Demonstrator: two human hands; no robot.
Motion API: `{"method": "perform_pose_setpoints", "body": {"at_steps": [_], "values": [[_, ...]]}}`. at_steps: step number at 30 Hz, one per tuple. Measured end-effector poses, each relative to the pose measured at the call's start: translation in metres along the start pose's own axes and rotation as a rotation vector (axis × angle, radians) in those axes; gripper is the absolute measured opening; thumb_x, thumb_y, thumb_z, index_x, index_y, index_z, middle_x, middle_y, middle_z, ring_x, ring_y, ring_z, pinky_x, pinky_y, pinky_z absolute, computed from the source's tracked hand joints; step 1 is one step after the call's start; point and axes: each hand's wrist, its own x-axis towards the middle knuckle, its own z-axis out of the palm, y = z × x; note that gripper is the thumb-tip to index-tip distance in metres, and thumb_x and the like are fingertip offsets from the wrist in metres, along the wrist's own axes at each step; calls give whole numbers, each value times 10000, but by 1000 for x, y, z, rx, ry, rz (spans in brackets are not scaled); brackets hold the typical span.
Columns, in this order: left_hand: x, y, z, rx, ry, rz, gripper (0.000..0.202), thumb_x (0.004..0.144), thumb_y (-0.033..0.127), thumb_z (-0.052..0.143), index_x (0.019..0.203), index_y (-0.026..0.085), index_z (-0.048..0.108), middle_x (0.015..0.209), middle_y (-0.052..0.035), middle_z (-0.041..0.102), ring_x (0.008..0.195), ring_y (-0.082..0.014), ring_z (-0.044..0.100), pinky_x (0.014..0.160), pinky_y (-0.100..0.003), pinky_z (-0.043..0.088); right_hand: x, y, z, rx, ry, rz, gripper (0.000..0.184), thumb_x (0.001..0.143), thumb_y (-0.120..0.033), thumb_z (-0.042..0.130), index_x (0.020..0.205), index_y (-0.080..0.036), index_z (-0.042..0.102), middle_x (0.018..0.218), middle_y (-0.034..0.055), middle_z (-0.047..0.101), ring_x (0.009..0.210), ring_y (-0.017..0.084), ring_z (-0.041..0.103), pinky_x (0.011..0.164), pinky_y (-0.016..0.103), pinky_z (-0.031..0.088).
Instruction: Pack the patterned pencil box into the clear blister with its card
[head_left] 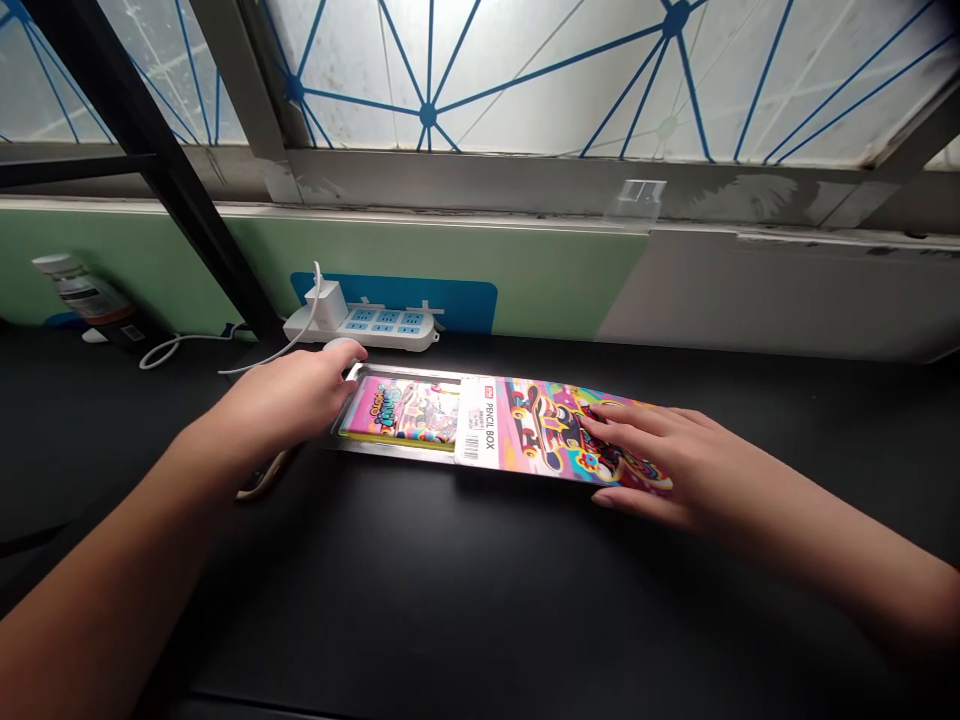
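Observation:
A long pencil box package [477, 425] lies across the black desk. Its printed card part [525, 425] covers the middle and right, with the words PENCIL BOX on a white band. At the left, a pink patterned piece [416, 408] shows inside a clear tray with a silvery rim. My left hand [300, 395] is closed at the tray's left end, thumb at the corner; its other fingers are mostly hidden. My right hand [660, 450] grips the right part of the card, fingers across the top and thumb at the near edge.
A white power strip [390, 327] with a plugged-in charger [326, 303] and cable sits by the wall behind the package. A dark bottle with a white cap [97, 300] stands at far left. A black slanted post [180, 190] rises at left, before the window.

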Motion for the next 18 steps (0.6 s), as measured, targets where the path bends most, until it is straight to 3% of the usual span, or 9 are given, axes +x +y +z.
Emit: {"method": "perform_pose_setpoints", "body": {"at_steps": [2,4,5,7,10,13,18], "values": [[-5,11,9,333,41,91,261,851,363,664,1078,247,717,920,-130,718,841,-359,682,709,-418,525,6,-9,4,-33,42,11,564,960,-528,605,1406,-183,591,1443,180,618,1277,378,614,1022,580,522],[-12,31,22,433,60,216,385,941,326,555,1292,200,648,1358,-191,610,1221,-406,597,998,-534,483,13,-21,8,-40,77,3,567,980,-512,581,1437,-179,551,1497,190,567,1335,381,567,1058,600,487],[-15,41,30,433,34,278,433,979,329,508,1375,179,598,1478,-193,526,1339,-393,522,1091,-538,432,16,-26,10,-33,88,-10,570,989,-495,572,1464,-184,523,1530,190,534,1364,377,543,1065,596,482],[-22,59,44,376,-122,354,491,1026,411,461,1440,162,547,1570,-177,452,1441,-352,436,1161,-503,395,23,-36,13,-14,89,-42,584,1006,-452,559,1525,-205,453,1600,178,451,1422,367,487,1080,584,476],[-27,69,56,353,-285,371,498,1080,413,338,1508,203,481,1626,-135,413,1511,-329,354,1205,-576,315,30,-44,19,-1,77,-85,587,1029,-385,533,1574,-222,386,1639,149,395,1485,350,404,1124,572,443],[-26,65,56,321,-344,371,548,1085,467,313,1557,210,423,1670,-111,341,1551,-321,278,1226,-588,273,31,-41,21,5,53,-106,541,1056,-342,476,1580,-245,380,1616,108,442,1489,326,402,1153,571,417],[-22,59,53,329,-362,353,588,1079,537,301,1553,218,440,1678,-84,323,1558,-308,267,1239,-586,246,11,-14,14,51,-65,-65,661,995,-479,567,1598,-330,343,1633,62,415,1467,343,433,1123,588,458]]}}
